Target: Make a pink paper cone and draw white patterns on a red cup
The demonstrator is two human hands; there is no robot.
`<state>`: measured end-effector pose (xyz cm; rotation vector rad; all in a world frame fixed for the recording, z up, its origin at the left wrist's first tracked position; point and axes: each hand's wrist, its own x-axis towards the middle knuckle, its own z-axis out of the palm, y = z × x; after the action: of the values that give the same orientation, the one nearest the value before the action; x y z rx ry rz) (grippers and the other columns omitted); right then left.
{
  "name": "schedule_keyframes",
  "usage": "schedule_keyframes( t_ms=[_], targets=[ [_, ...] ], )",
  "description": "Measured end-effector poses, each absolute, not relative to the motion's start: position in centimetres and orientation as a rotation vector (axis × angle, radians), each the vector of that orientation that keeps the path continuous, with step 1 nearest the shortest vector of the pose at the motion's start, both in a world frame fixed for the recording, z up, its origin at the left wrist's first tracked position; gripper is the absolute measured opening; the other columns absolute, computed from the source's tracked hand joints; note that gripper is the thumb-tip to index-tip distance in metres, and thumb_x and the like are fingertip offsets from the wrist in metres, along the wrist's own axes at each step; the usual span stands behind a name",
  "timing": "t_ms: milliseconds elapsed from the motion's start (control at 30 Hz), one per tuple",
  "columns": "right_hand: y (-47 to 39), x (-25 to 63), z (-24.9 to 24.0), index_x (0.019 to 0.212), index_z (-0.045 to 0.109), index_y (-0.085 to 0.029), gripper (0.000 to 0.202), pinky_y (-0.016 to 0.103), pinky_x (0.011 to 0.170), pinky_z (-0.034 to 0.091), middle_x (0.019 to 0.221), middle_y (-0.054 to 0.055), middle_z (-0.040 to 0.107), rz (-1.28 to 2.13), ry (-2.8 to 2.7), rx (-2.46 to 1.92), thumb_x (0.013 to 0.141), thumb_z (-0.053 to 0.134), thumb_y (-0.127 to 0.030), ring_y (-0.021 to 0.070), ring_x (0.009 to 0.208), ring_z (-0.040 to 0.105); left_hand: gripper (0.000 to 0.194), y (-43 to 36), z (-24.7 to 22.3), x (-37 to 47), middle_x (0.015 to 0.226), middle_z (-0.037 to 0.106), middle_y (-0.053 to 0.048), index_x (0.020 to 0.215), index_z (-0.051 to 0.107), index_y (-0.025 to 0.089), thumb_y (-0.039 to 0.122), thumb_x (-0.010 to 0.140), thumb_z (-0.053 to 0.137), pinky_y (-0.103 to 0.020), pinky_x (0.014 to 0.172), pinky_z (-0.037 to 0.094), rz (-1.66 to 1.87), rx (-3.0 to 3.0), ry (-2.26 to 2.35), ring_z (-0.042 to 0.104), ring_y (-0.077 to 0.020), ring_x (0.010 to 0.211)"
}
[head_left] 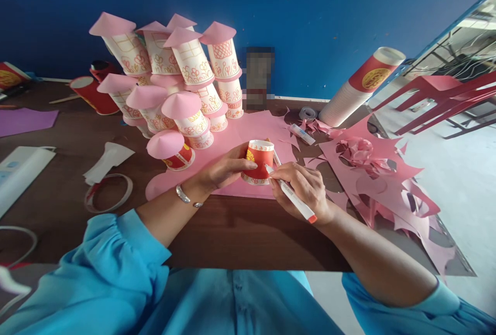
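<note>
Left hand [228, 167] curled round red paper cup [262, 157], thumb against wall, right hand [304, 184] pinching white marker [296, 202] at cup's four o'clock; cup likely light, easily dented, best held gently near stiffer base; pink-roofed cups [192, 66] at ten o'clock.

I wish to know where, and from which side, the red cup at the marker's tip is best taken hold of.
Probably take the red cup by its left wall, coming from the left with the left hand, thumb on the near face. Its rounded wall should suit wrapping, and the white marker in the right hand sits at its right part, so leave that side free.
</note>
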<state>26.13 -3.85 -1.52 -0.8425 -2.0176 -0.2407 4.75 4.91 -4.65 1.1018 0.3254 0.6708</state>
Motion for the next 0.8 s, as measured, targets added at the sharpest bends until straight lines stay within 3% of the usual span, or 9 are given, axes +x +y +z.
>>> schedule_keyframes(
  t_ms=[167, 800],
  targets=[
    [-3.79, 26.11, -1.78, 0.108, 0.063, -0.025, 0.013, 0.025, 0.06, 0.056, 0.082, -0.001, 0.079, -0.23, -2.015, -0.857, 0.105, 0.065, -0.012, 0.0144, 0.064, 0.075, 0.047, 5.05, -4.89, 4.7, 0.125, 0.083, -0.014, 0.134, 0.078, 0.017, 0.033, 0.091, 0.086, -0.04, 0.102, 0.061, 0.666, 1.128, 0.328, 0.076, -0.0289, 0.117],
    [-3.56, 26.19, -1.49, 0.107, 0.063, -0.025, 0.016, 0.023, 0.062, 0.058, 0.083, 0.0, 0.08, -0.272, -1.989, -0.877, 0.106, 0.065, -0.009, 0.0139, 0.069, 0.078, 0.054, 4.95, -4.61, 4.71, 0.137, 0.081, -0.015, 0.135, 0.079, 0.018, 0.034, 0.085, 0.091, -0.044, 0.11, 0.058, 0.673, 1.102, 0.374, 0.074, -0.0328, 0.128]
  ],
)
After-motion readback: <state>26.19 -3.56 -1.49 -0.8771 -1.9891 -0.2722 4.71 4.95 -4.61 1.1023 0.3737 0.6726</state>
